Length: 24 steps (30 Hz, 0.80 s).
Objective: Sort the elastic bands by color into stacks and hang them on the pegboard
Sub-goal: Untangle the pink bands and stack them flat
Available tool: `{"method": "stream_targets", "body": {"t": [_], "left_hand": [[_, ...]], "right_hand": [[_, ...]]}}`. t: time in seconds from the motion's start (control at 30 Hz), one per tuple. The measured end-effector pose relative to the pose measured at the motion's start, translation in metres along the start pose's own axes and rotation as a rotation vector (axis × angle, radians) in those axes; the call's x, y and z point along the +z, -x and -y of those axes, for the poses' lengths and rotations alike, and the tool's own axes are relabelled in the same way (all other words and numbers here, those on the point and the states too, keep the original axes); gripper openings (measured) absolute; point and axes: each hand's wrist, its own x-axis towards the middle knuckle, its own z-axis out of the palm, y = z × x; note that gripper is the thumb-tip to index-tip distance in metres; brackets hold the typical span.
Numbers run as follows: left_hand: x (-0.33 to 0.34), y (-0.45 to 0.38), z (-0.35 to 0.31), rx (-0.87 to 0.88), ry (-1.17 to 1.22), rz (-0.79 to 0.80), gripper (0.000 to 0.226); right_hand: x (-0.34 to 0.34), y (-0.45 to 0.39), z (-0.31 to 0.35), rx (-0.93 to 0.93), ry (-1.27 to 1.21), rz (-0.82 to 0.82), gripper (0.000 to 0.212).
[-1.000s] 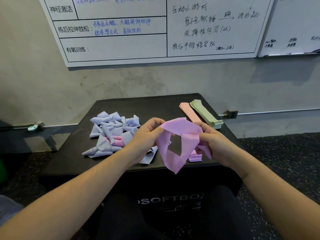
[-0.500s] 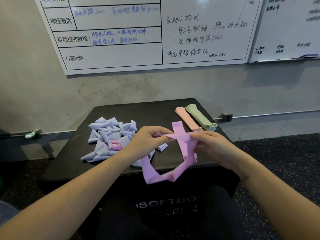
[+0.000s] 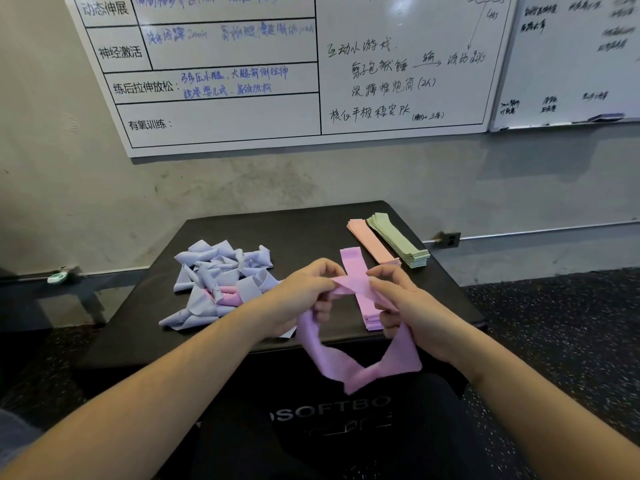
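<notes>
Purple band [image 3: 360, 372] now untwisted into an open loop; left hand [image 3: 304, 299] and right hand [image 3: 398, 303] pinch its top edge. Purple stack [image 3: 360, 289] at 12 o'clock likely receives it next.

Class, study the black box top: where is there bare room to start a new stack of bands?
Bare patches on the box top: the back strip behind the lavender pile, and the middle lane between that pile and the purple stack. Crowded: the right side, where the purple, pink and green stacks sit close together.

pink band [image 3: 360, 374]: thin matt elastic (rubbery) | box [image 3: 304, 233]: matt black | wall [image 3: 242, 188]: rough
</notes>
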Motion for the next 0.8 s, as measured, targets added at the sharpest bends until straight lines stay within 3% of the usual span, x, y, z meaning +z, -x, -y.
{"method": "stream_targets", "body": {"t": [0.07, 0.1, 0.17, 0.27, 0.37, 0.57, 0.67, 0.8], "left_hand": [[-0.005, -0.001, 0.003, -0.02, -0.188, -0.002, 0.014], [-0.006, 0.0, 0.003, -0.022, -0.26, 0.014, 0.01], [-0.008, 0.002, 0.002, 0.014, -0.37, 0.032, 0.003], [-0.004, 0.003, 0.002, 0.1, -0.472, 0.017, 0.012], [-0.003, 0.004, 0.002, 0.13, -0.477, -0.004, 0.017], [-0.006, 0.006, 0.004, 0.083, -0.309, 0.049, 0.015], [-0.003, 0.006, 0.007, 0.08, -0.218, 0.072, 0.014], [-0.002, 0.007, 0.01, 0.143, -0.087, 0.084, 0.013]], "right_hand": [[-0.005, 0.004, -0.002, -0.039, 0.113, 0.026, 0.045], [-0.008, 0.006, -0.003, -0.059, 0.183, 0.047, 0.046], [-0.011, 0.008, -0.007, -0.094, 0.333, 0.069, 0.033], [-0.013, 0.009, -0.009, -0.174, 0.403, 0.032, 0.004], [-0.014, 0.009, -0.008, -0.211, 0.433, -0.015, 0.013], [-0.015, 0.01, -0.001, -0.087, 0.042, 0.073, 0.028], [-0.008, 0.007, 0.001, -0.073, -0.236, 0.113, 0.021], [-0.004, 0.003, -0.002, -0.028, -0.192, 0.109, 0.007]]}}
